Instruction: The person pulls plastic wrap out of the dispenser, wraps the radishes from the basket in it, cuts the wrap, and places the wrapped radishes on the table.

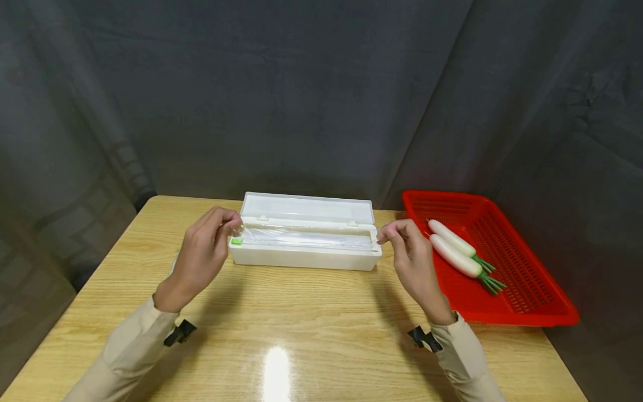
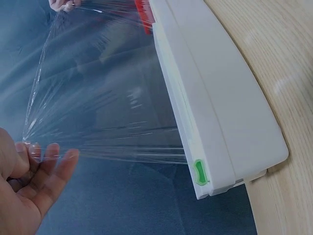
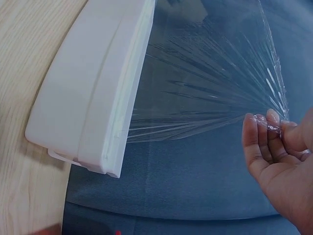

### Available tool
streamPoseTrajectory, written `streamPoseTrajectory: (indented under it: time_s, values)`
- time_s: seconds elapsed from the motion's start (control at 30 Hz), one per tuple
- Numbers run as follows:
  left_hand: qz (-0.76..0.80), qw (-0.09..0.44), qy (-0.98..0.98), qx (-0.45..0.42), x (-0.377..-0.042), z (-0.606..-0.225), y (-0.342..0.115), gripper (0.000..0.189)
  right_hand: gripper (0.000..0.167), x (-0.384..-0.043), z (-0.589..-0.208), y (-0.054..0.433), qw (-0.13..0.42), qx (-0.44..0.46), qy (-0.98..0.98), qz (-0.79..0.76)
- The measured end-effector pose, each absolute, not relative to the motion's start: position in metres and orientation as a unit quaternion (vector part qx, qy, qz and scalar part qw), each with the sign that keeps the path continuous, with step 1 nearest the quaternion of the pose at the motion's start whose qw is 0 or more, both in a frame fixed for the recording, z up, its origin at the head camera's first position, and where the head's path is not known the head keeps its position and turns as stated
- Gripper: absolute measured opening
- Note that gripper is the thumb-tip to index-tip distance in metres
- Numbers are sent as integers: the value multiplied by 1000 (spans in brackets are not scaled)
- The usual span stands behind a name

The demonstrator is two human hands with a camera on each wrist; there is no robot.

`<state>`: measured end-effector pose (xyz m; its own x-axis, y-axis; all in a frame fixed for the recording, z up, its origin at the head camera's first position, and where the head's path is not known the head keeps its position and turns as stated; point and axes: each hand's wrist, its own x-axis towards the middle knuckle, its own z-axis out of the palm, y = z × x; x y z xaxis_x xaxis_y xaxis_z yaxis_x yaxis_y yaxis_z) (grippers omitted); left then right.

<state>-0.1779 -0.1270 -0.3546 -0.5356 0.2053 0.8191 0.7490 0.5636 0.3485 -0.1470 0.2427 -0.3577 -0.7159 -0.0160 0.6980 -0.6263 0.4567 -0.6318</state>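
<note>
Near the frame's centre, the left hand (image 1: 198, 257) and right hand (image 1: 413, 259) pinch cling film (image 2: 112, 103) by its corners, thumbs against fingers; likely feather-light, limp, clingy, easily torn, best held there.

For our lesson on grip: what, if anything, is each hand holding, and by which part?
Plastic wrap: the left hand pinches one corner of its free edge, the right hand the other.

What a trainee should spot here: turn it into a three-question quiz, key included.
1. What do the left hand and right hand stretch between them?
2. True or false: the lid of the white box stands open.
3. How many white radishes lie in the red basket? A) one B) two C) three

Key: 1. clear film; 2. true; 3. B
</note>
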Motion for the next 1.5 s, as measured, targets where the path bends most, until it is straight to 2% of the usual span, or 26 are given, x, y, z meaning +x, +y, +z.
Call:
streamPoseTrajectory:
  time_s: [0.33, 0.57, 0.63, 1.2, 1.5]
  values:
    - [-368, 401, -776, -319, -175, -350, -126, 18, 6, -141, -350, 245, 319, 221, -782, 488]
    - [-366, 408, -768, -331, -172, -344, -124, 17, 4, -137, -343, 247, 318, 231, -764, 511]
    - [-369, 413, -765, -328, -172, -343, -123, 23, 4, -137, -343, 247, 315, 232, -763, 514]
    - [-364, 404, -786, -294, -170, -335, -122, 7, 2, -139, -337, 244, 322, 237, -755, 521]
    - [-369, 413, -782, -287, -168, -329, -120, 8, 4, -136, -331, 243, 333, 228, -755, 517]
